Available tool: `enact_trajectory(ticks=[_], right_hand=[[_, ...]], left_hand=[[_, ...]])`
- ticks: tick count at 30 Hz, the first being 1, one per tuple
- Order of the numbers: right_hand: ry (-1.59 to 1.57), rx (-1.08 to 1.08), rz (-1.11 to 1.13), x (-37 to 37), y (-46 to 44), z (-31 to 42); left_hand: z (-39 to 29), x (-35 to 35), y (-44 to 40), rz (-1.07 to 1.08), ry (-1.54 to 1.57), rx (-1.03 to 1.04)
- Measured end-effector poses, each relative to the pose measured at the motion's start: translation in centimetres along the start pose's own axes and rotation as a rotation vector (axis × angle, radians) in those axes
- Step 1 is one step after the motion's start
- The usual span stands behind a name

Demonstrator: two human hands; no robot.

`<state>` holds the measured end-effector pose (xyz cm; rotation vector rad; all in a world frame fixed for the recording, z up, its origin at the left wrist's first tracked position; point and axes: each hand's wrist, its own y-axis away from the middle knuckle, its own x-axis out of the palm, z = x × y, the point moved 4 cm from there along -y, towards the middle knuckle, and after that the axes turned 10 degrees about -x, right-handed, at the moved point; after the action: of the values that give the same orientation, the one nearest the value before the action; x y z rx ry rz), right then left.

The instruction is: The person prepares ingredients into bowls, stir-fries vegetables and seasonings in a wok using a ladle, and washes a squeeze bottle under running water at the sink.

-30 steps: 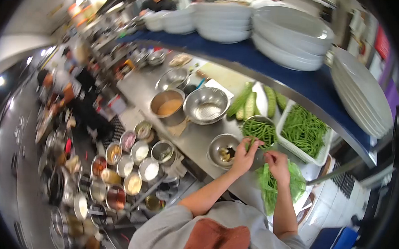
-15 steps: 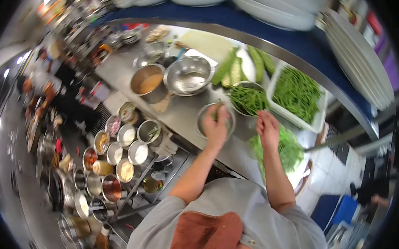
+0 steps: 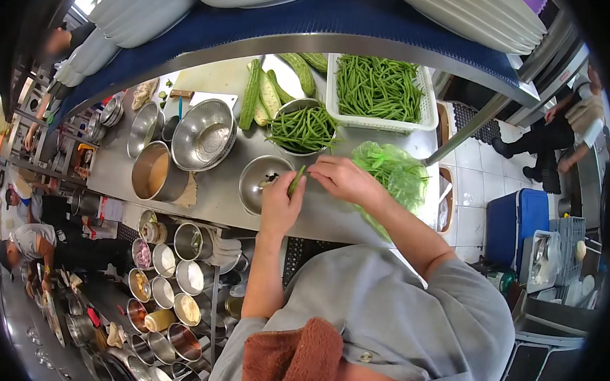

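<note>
My left hand (image 3: 281,202) is closed on a short green bean piece (image 3: 296,181) at the right edge of a small steel bowl (image 3: 251,188). Its fingers point up, and dark and pale bits lie in the bowl. Close by on the right, my right hand (image 3: 345,180) has its fingertips pinched together near the bean; what they hold, if anything, is too small to tell. Behind both hands stands a bowl of green beans (image 3: 303,128). A green plastic bag (image 3: 392,173) with beans inside lies right of my right hand.
A white basket (image 3: 430,107) of beans stands at the back, beside ridged green gourds (image 3: 250,94). Leftward are a colander (image 3: 204,135) and a pot (image 3: 155,172). Plates (image 3: 138,9) line the overhead shelf. People stand at far left and far right (image 3: 563,128).
The view has turned, so the counter lies more level. My hands have come together from apart, and my left hand has moved from over the small bowl to its right edge.
</note>
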<state>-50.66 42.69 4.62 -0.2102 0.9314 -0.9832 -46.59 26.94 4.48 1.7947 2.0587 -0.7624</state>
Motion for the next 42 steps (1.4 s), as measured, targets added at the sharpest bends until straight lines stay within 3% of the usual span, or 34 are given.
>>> enact_trajectory(ticks=[3,5,6,8,9,10,11,12,14,17,18,20,21,22,23,24,25,27,29,31,32,34,36,38,42], right_hand=[[0.023,-0.072,0.02,0.7,-0.3,-0.3],[-0.392,0.202,-0.119,1.1,-0.1,-1.3],[-0.391,0.2,-0.123,1.4,-0.2,-2.3],[-0.998,0.542,-0.295,2.2,-0.4,-6.2],[-0.997,0.537,-0.299,1.5,-1.5,-6.1],[-0.811,0.538,-0.382,0.3,-2.8,-6.1],[-0.623,0.536,-0.464,-1.0,-4.0,-6.3],[-0.618,0.533,-0.474,-0.7,-4.9,-8.0],[0.162,-0.065,-0.282,-0.7,-6.7,-8.2],[0.243,-0.141,-0.481,-2.8,-5.2,-7.1],[0.189,-0.045,-0.513,-4.0,-3.9,-6.4],[0.084,0.221,-0.485,-4.8,0.5,-6.9],[0.044,0.315,-0.412,-4.9,2.8,-6.8],[0.0,0.413,-0.339,-4.7,5.0,-6.5],[-0.001,0.42,-0.337,-4.8,6.8,-5.8],[-0.029,0.476,-0.28,-4.9,8.4,-5.2],[-0.054,0.529,-0.217,-4.9,9.9,-4.6],[-0.069,0.497,-0.274,-5.5,12.0,-3.1],[-0.105,0.46,-0.343,-6.3,13.3,-2.6],[-0.444,0.624,-0.385,-6.3,14.4,-2.7],[-0.449,0.623,-0.402,-6.4,14.1,-2.7],[-0.977,0.764,-0.563,-5.4,13.1,-2.6],[-1.235,0.696,-0.534,-1.1,12.3,-4.0],[-1.525,0.675,-0.407,3.1,11.2,-2.6],[-1.947,0.714,0.157,13.5,9.9,4.7]], left_hand=[[0.8,0.3,-0.2,0.013,0.017,0.014],[1.1,0.7,-0.1,0.011,0.046,0.019],[1.2,0.7,-0.1,-0.017,0.071,-0.003],[1.7,0.3,0.1,-0.048,0.094,-0.021],[3.0,0.2,0.3,0.04,0.389,-0.248],[4.0,0.4,0.5,0.132,0.683,-0.474],[3.9,0.2,0.4,0.137,0.682,-0.465],[4.0,0.3,0.5,0.154,0.878,-0.576],[4.2,1.2,0.4,0.216,1.123,-0.752],[3.8,3.0,-1.4,0.333,1.134,-0.778],[2.8,3.6,-2.6,0.353,1.129,-0.79],[-0.2,5.1,-6.1,0.457,1.076,-0.714],[-0.3,6.5,-9.0,0.557,1.045,-0.578],[-2.3,7.2,-11.7,0.52,1.049,-0.586],[-4.9,8.3,-13.9,0.319,1.224,-0.698],[-6.5,8.7,-16.3,0.42,1.035,-0.584],[-7.3,8.1,-17.6,0.181,0.631,-0.475],[-7.9,7.8,-18.3,-0.108,0.275,-0.058],[-6.3,7.5,-14.7,0.147,0.246,-0.087],[-6.6,7.7,-7.9,0.268,0.424,-0.09],[-6.8,8.1,-4.9,0.228,0.404,-0.009],[-8.7,8.3,0.2,0.156,0.261,0.226],[-11.3,8.5,3.7,0.091,0.116,0.442],[-11.4,8.8,5.3,0.012,-0.017,0.489],[-6.8,4.7,9.3,-0.217,-0.399,0.419]])
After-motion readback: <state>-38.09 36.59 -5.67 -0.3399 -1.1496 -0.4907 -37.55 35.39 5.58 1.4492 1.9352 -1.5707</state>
